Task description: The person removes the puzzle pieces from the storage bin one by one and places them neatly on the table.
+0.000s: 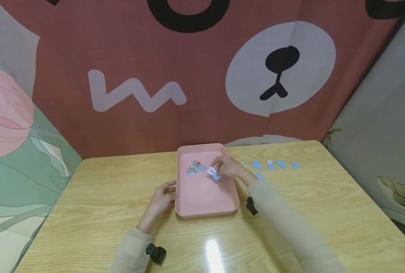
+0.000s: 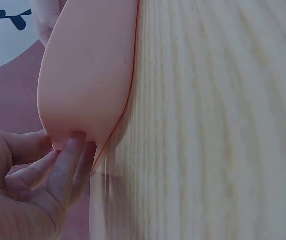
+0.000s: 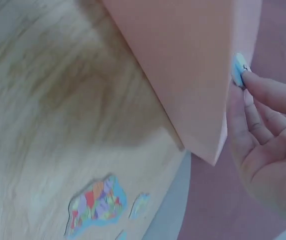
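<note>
Blue-white piece (image 1: 211, 171): pinched by the right hand (image 1: 228, 167), over the pink tray (image 1: 204, 201).
Clustered pieces (image 1: 193, 166): inside tray, left of that hand, pale strip (image 1: 199, 170) slanting toward it.
Left hand (image 1: 161, 197): fingers touching tray's left wall, slightly farther.

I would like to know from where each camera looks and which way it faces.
Head: worn on the head, facing forward and down at the table and pink tray; shows the left hand, right hand and both sleeves.
Left wrist: worn there, facing the pink tray's outside; shows the left hand touching it.
Right wrist: worn there, facing the pink tray's outside, a puzzle piece and loose pieces on the table; shows the right hand.
Head and right wrist share the right hand pinching that puzzle piece.
</note>
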`<state>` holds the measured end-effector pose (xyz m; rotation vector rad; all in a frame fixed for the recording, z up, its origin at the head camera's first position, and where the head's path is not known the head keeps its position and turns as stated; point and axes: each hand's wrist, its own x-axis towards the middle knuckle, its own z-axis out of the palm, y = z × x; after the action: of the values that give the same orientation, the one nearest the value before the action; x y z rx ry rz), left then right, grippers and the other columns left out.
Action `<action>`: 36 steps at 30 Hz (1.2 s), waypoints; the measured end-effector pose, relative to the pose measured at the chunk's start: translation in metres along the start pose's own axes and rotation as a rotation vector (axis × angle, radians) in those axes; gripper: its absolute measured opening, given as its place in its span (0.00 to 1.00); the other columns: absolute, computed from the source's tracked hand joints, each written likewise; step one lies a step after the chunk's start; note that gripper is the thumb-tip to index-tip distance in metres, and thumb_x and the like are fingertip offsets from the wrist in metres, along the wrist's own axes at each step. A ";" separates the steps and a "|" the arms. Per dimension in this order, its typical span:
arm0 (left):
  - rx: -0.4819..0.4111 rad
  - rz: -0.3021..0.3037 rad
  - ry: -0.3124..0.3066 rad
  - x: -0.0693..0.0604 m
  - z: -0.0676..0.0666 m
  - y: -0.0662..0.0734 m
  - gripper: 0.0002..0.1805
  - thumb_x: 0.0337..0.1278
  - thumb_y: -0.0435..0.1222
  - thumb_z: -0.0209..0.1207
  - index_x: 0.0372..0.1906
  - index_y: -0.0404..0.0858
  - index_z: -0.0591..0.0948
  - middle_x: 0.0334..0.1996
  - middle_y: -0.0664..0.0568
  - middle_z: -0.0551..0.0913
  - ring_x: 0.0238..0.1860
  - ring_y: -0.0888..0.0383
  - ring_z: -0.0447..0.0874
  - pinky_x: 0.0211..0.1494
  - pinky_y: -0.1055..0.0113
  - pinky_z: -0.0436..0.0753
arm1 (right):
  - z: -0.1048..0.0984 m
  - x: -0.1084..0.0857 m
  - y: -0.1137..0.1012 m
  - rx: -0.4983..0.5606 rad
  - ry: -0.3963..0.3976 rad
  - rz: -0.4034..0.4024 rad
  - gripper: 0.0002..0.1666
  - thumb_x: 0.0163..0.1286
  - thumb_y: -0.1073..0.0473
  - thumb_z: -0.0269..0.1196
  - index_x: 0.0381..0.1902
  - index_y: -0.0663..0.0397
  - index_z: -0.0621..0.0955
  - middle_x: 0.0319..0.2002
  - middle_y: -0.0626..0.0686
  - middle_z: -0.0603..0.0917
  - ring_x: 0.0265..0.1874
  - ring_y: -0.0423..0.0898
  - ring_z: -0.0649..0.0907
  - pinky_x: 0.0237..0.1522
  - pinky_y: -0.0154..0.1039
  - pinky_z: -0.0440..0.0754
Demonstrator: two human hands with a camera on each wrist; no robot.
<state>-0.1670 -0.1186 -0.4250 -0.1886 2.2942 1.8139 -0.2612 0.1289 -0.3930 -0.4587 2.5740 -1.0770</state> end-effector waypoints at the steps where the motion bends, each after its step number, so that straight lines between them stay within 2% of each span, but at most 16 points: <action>1: -0.001 0.001 0.000 0.000 0.000 0.000 0.24 0.64 0.23 0.47 0.65 0.25 0.65 0.56 0.25 0.73 0.47 0.45 0.82 0.45 0.56 0.88 | -0.004 -0.002 0.001 0.022 -0.004 -0.008 0.22 0.54 0.74 0.61 0.50 0.67 0.78 0.40 0.63 0.83 0.39 0.50 0.81 0.39 0.33 0.81; 7: 0.004 0.012 0.000 0.000 -0.001 -0.001 0.24 0.64 0.23 0.47 0.65 0.25 0.66 0.56 0.25 0.73 0.47 0.43 0.83 0.45 0.56 0.88 | -0.028 -0.016 0.018 0.173 -0.055 0.007 0.27 0.61 0.73 0.58 0.60 0.67 0.73 0.45 0.63 0.79 0.42 0.49 0.79 0.45 0.42 0.86; 10: 0.011 0.013 0.001 -0.001 -0.001 -0.001 0.24 0.64 0.23 0.47 0.65 0.25 0.66 0.56 0.25 0.73 0.48 0.42 0.82 0.45 0.56 0.88 | -0.041 -0.025 0.028 0.190 -0.054 0.018 0.28 0.62 0.70 0.58 0.62 0.68 0.71 0.47 0.64 0.78 0.45 0.50 0.79 0.49 0.47 0.85; 14: 0.011 0.008 0.001 -0.001 -0.001 -0.002 0.24 0.64 0.23 0.47 0.65 0.25 0.66 0.56 0.25 0.73 0.47 0.42 0.82 0.45 0.56 0.88 | -0.057 -0.035 0.047 0.204 -0.041 0.033 0.29 0.64 0.68 0.58 0.63 0.68 0.70 0.47 0.63 0.77 0.43 0.47 0.79 0.51 0.49 0.84; 25: 0.016 0.000 0.004 0.002 0.000 -0.002 0.24 0.64 0.23 0.48 0.65 0.27 0.67 0.56 0.27 0.74 0.46 0.46 0.83 0.44 0.59 0.88 | -0.092 -0.071 0.093 0.222 -0.010 0.089 0.32 0.64 0.65 0.58 0.64 0.71 0.65 0.49 0.62 0.75 0.39 0.39 0.77 0.51 0.43 0.83; 29: 0.013 0.006 0.006 0.001 -0.001 -0.001 0.24 0.64 0.23 0.48 0.65 0.27 0.67 0.56 0.26 0.74 0.46 0.46 0.82 0.44 0.58 0.88 | -0.100 -0.078 0.113 0.253 -0.038 0.092 0.32 0.62 0.63 0.60 0.62 0.73 0.67 0.44 0.59 0.77 0.37 0.38 0.78 0.45 0.37 0.84; 33: 0.007 0.014 0.006 0.000 -0.001 -0.001 0.23 0.64 0.23 0.47 0.64 0.26 0.67 0.55 0.26 0.74 0.46 0.46 0.83 0.44 0.57 0.88 | -0.106 -0.086 0.132 0.293 -0.078 0.053 0.31 0.62 0.63 0.61 0.59 0.75 0.68 0.38 0.52 0.76 0.35 0.38 0.78 0.40 0.34 0.85; 36: 0.003 0.012 0.004 0.000 -0.001 -0.001 0.23 0.64 0.22 0.47 0.64 0.25 0.67 0.55 0.25 0.74 0.46 0.46 0.82 0.44 0.57 0.88 | -0.107 -0.090 0.141 0.290 -0.070 0.103 0.32 0.62 0.65 0.59 0.61 0.76 0.65 0.39 0.52 0.76 0.35 0.37 0.78 0.41 0.34 0.85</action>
<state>-0.1665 -0.1194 -0.4258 -0.1781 2.3059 1.8173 -0.2475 0.3264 -0.4099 -0.2831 2.3032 -1.3441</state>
